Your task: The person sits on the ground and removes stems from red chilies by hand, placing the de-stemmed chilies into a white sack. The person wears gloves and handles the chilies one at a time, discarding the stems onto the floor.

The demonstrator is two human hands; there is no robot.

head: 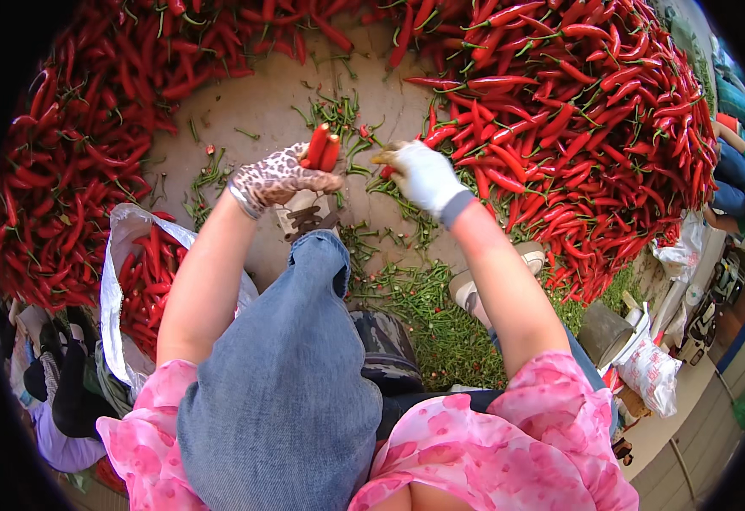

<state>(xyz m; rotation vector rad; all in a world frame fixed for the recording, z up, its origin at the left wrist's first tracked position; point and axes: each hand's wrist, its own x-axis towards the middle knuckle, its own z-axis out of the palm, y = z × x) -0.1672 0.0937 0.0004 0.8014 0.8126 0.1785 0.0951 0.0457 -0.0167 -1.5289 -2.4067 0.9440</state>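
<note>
My left hand, in a leopard-print glove, is closed around several red chili peppers whose cut or broken ends point away from me. To its right, over the near edge of the big pepper pile, is my right hand in a white glove with a stained thumb and fingertips. Its fingers are bent; red shows just beside the fingertips, but whether they grip a pepper I cannot tell. Green pepper stems lie scattered on the floor beyond and between the hands.
A large heap of red peppers rises at the right, another heap at the left. A white woven sack with peppers stands by my left arm. Green stems cover the floor near my feet. A bucket and other people are at the right.
</note>
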